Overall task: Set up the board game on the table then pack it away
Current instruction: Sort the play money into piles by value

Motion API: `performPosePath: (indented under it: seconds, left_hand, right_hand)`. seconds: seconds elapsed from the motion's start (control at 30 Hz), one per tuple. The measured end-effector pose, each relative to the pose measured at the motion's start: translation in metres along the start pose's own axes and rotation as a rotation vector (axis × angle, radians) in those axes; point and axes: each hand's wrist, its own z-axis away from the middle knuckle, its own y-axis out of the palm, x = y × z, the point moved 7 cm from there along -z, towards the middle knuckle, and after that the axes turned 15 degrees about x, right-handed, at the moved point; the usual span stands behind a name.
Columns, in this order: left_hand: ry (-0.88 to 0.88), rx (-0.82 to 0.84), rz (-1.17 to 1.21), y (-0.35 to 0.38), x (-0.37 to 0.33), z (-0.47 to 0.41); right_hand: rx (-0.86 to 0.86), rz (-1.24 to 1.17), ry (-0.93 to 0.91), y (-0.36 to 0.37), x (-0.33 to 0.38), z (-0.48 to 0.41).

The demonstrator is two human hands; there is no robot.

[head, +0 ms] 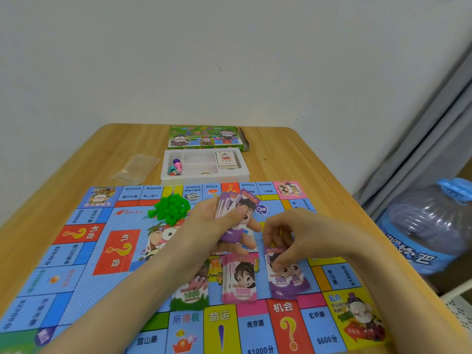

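Board game sheet point(84, 254) covers the desk's point(293, 154) near half, setup underway: left hand point(217, 226) grips fanned purple notes point(236, 204), right fingers point(277, 263) pinch one onto the 500 pile point(287, 281), squaring likely next.

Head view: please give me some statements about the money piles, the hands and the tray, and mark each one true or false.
1. The left hand holds a fan of purple notes. True.
2. The right hand rests on the pink 5000 pile. False: its fingers are on the purple 500 pile.
3. The green houses lie in the white tray. False: they are heaped on the board.
4. A card deck sits in the tray's right compartment. True.
5. The box lies behind the tray. True.
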Motion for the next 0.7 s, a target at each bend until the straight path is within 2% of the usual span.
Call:
performPosePath:
  seconds: [0.43, 0.63, 0.7]
  left_hand:
    - [-0.012, -0.001, 0.006, -0.001, 0.002, -0.001]
    - [-0.020, 0.013, -0.012, 0.001, -0.001, 0.000]
    - [-0.027, 0.017, -0.017, 0.003, -0.001, 0.001]
  right_hand:
    - [-0.031, 0.029, -0.013, -0.004, -0.002, 0.003]
    - [-0.265, -0.116, -0.159, -0.021, 0.008, 0.010]
    - [-0.297, -0.192, -0.225, -0.024, 0.013, 0.013]
